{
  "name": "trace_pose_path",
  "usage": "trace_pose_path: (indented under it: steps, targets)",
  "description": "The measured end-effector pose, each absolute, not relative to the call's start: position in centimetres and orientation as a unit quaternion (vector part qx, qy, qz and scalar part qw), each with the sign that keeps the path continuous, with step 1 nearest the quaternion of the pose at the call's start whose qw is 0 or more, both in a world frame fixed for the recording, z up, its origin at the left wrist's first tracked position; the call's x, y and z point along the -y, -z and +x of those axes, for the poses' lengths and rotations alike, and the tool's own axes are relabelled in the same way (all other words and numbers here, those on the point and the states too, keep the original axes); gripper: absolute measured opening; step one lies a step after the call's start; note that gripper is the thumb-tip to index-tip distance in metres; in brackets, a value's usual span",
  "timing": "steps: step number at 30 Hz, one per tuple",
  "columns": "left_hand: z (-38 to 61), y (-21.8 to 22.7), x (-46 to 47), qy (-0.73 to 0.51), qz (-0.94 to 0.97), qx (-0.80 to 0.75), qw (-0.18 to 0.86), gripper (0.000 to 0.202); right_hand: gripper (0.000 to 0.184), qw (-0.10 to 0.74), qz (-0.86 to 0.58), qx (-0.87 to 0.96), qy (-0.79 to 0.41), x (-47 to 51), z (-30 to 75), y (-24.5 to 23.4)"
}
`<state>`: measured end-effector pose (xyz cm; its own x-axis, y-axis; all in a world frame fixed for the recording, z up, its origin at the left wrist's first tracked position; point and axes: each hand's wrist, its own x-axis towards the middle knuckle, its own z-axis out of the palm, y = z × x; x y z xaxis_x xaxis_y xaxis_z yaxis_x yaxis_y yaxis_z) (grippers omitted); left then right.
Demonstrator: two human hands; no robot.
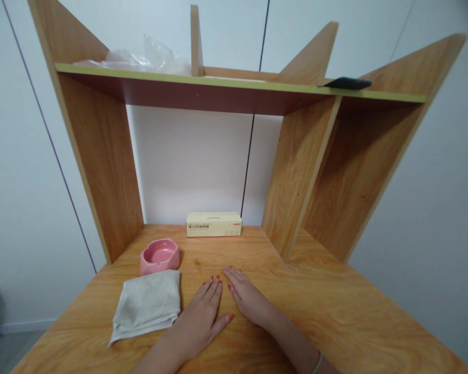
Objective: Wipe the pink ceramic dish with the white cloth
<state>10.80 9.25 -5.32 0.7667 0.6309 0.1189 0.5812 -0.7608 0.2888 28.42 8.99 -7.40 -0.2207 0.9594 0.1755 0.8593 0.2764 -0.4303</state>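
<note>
My left hand [200, 319] lies flat, palm down, on the wooden desk [335, 311], fingers stretched out and together. My right hand [247, 297] lies flat beside it, fingertips almost touching the left hand's. Neither hand holds anything. A folded grey cloth [148, 304] rests just left of my left hand. Behind the cloth sits a pink ashtray-like dish [159, 255]. A long cream box with printed text [213, 224] stands against the back wall.
A wooden shelf unit [101, 156] rises from the desk with upright panels left and right of the middle bay. On the top shelf lie a crumpled clear plastic bag [148, 57] and a dark flat object [347, 82].
</note>
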Motion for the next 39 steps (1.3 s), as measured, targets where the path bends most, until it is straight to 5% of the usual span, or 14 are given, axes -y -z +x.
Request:
trace_pose_path:
  steps: [39]
  targets:
    - [10.81, 5.06, -9.05, -0.098, 0.93, -0.329, 0.133, 0.066, 0.046, 0.207, -0.589, 0.772, -0.12, -8.82, 28.36, 7.16]
